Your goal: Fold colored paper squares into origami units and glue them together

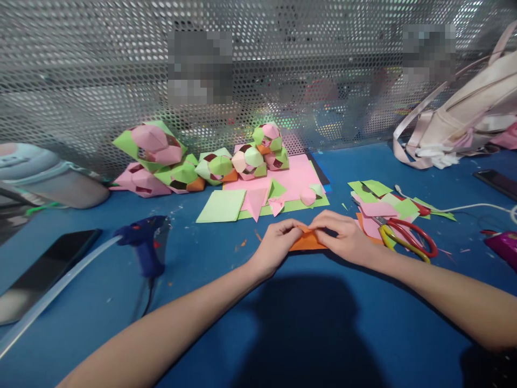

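Note:
Both hands meet over an orange sheet of paper [307, 242] on the blue table. My left hand [278, 242] pinches its left part between thumb and fingers, and my right hand [341, 236] grips its right part the same way. Fingers hide much of the paper's upper edge. Just beyond lie folded pink paper pieces [256, 202] and a stack of pale green squares [221, 206]. Right of my right hand, scissors with red and yellow handles [407, 237] rest on pink and green paper scraps [377, 210].
Folded paper balls [218, 167] in pink, green and orange line the perforated metal screen [258, 64]. To the left are a blue glue gun [145, 242] with a long glue stick, a phone [52, 269] and a tumbler [60, 178]. A pale bag [456, 113] stands at the right.

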